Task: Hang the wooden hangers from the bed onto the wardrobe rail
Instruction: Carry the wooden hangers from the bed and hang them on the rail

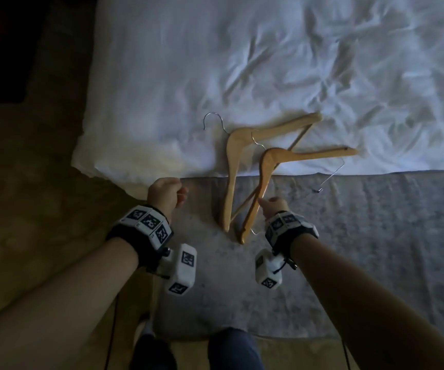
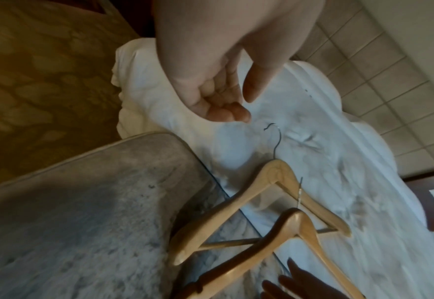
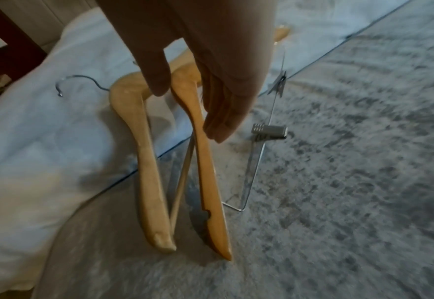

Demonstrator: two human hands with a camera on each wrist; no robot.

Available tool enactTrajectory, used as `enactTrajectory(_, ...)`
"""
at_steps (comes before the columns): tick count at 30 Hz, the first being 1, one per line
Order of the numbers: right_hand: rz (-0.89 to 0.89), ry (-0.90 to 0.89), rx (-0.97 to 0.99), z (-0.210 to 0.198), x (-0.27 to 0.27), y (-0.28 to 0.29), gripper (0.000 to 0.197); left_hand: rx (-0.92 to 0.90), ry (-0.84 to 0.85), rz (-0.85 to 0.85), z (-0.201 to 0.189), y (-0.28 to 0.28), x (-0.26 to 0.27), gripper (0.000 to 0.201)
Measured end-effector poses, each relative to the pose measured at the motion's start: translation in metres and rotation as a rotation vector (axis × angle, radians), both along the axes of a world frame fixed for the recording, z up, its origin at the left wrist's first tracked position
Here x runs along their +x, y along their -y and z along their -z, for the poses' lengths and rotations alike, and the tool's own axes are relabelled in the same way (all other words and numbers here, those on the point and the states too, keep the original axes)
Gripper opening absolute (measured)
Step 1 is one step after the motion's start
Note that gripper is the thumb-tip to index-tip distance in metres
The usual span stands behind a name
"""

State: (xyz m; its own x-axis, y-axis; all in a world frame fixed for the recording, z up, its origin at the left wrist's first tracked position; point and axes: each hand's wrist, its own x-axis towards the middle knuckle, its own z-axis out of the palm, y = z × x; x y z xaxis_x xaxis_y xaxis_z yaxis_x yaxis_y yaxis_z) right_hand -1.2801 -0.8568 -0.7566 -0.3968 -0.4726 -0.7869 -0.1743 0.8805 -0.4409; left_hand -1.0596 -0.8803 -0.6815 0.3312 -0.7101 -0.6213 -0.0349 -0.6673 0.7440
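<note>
Two wooden hangers on the bed, my hands just short of them.

My right hand (image 1: 273, 207) hovers over the nearer hanger (image 1: 266, 169), fingers (image 3: 223, 121) straight, thumb apart, holding nothing; that arm of the hanger runs away from me. My left hand (image 1: 165, 192), loosely curled and empty, is beside the farther hanger (image 1: 235, 156), its hook (image 1: 213, 121) ahead. Both straddle grey blanket (image 1: 375, 236) and white duvet (image 1: 242, 62); patterned carpet (image 1: 42, 182) left.

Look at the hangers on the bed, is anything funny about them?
A little. The two wooden hangers lie crossed: the darker hanger rests on top of the paler hanger. The darker one also has a thin wire bar with a metal clip, while the paler one has a wooden bar. Nothing looks broken.
</note>
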Motion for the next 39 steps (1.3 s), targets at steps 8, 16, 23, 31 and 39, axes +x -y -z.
enactTrajectory(8, 0.153, 0.117, 0.038, 0.054, 0.01, 0.039, 0.06, 0.117, 0.025, -0.105, 0.03, -0.004, 0.02, 0.014)
enactTrajectory(16, -0.152, 0.022, 0.017, -0.017, 0.02, 0.033, 0.035, 0.099, 0.04, -0.09, -0.001, -0.01, 0.018, 0.012)
enactTrajectory(23, -0.201, 0.265, -0.176, -0.136, 0.065, 0.034, 0.018, -0.087, 0.005, -0.013, -0.104, -0.022, 0.005, 0.011)
enactTrajectory(31, -0.568, 0.416, -0.523, -0.3, 0.211, -0.015, 0.016, -0.33, 0.023, 0.022, -0.251, -0.095, 0.102, 0.019)
enactTrajectory(39, -1.287, 0.441, -0.733, -0.413, 0.407, -0.17, 0.018, -0.571, 0.094, -0.299, -0.354, -0.271, 0.299, 0.008)
